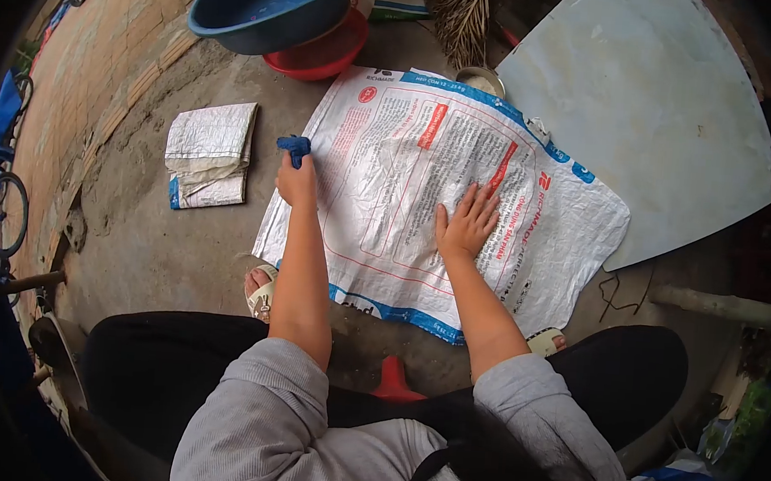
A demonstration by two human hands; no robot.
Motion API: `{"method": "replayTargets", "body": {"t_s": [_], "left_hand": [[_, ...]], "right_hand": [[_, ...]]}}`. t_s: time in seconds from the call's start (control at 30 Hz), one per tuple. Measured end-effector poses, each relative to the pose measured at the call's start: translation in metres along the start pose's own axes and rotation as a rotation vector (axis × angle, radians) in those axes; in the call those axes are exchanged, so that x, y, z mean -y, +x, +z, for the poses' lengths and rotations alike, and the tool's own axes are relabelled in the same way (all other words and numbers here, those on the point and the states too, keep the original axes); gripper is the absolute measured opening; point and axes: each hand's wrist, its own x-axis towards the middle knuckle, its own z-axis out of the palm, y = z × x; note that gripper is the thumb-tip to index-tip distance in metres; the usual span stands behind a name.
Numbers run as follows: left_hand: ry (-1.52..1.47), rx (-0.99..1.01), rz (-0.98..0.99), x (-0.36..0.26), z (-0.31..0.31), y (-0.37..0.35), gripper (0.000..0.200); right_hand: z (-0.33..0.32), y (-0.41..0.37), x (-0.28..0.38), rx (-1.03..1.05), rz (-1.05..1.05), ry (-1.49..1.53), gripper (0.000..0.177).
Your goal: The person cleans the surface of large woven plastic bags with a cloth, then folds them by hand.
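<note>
A large white woven sack with blue bands and red and black print lies spread flat on the ground in front of me. My left hand is closed around a bunched dark blue cloth at the sack's left edge. Flat on the printed face, right of the sack's middle, rests my right hand, its fingers spread. To the left, apart from both hands, a folded white sack lies on the concrete.
A blue basin sits on a red basin beyond the sack's upper left. A grey-white panel stands to the right, near a metal bowl and a dried-leaf bundle. A wooden pole is at right.
</note>
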Motion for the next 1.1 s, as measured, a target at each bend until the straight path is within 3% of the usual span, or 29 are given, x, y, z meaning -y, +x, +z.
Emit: {"method": "replayTargets", "body": {"t_s": [0.07, 0.1, 0.17, 0.2, 0.27, 0.37, 0.53, 0.6, 0.67, 0.77, 0.83, 0.87, 0.93, 0.97, 1.03, 1.1], "left_hand": [[-0.067, -0.254, 0.327, -0.041, 0.008, -0.022, 0.051], [-0.153, -0.24, 0.503, -0.064, 0.018, -0.03, 0.051], [-0.302, -0.101, 0.782, -0.115, 0.034, -0.06, 0.047], [-0.302, 0.072, 0.792, -0.138, 0.043, -0.083, 0.043], [-0.15, 0.183, 1.038, -0.151, 0.083, -0.114, 0.046], [-0.073, 0.173, 1.104, -0.144, 0.119, -0.112, 0.049], [0.14, 0.196, 0.977, -0.137, 0.11, -0.025, 0.052], [0.165, 0.114, 0.796, -0.116, 0.107, 0.019, 0.046], [0.352, 0.116, 0.465, -0.087, 0.083, 0.059, 0.049], [0.254, 0.073, 0.496, -0.044, 0.063, 0.096, 0.049], [0.007, -0.068, 0.012, -0.045, 0.055, 0.104, 0.049], [0.015, -0.069, 0.022, -0.047, 0.057, 0.102, 0.049], [-0.199, -0.24, 0.371, -0.059, 0.066, 0.071, 0.048], [-0.226, -0.217, 0.504, -0.085, 0.062, 0.036, 0.045], [-0.295, 0.025, 0.707, -0.129, 0.067, -0.036, 0.041], [-0.044, 0.196, 1.042, -0.151, 0.074, -0.096, 0.047]], "right_hand": [[0.003, -0.001, 0.001, -0.021, 0.008, 0.005, 0.082], [0.003, -0.001, 0.002, -0.028, 0.011, 0.01, 0.082], [0.004, -0.001, 0.004, -0.021, 0.021, 0.016, 0.082], [0.005, -0.001, 0.004, -0.025, 0.028, 0.024, 0.082], [0.005, -0.001, 0.002, -0.008, 0.034, -0.001, 0.081], [0.005, 0.001, 0.005, 0.02, 0.058, 0.003, 0.08], [0.008, 0.001, 0.005, 0.02, 0.058, 0.043, 0.08], [0.008, 0.002, 0.005, 0.008, 0.059, 0.059, 0.081], [0.008, 0.002, 0.005, 0.014, 0.056, 0.066, 0.081], [0.007, 0.001, 0.002, 0.019, 0.06, 0.078, 0.081], [0.008, 0.002, 0.003, 0.018, 0.065, 0.084, 0.081], [0.007, 0.003, 0.003, 0.006, 0.06, 0.068, 0.081], [0.008, 0.001, 0.005, 0.002, 0.062, 0.06, 0.08], [0.007, 0.001, 0.005, -0.001, 0.062, 0.059, 0.081], [0.009, 0.002, 0.004, -0.017, 0.053, 0.057, 0.081], [0.01, 0.002, 0.004, -0.003, 0.066, 0.044, 0.081]]}}
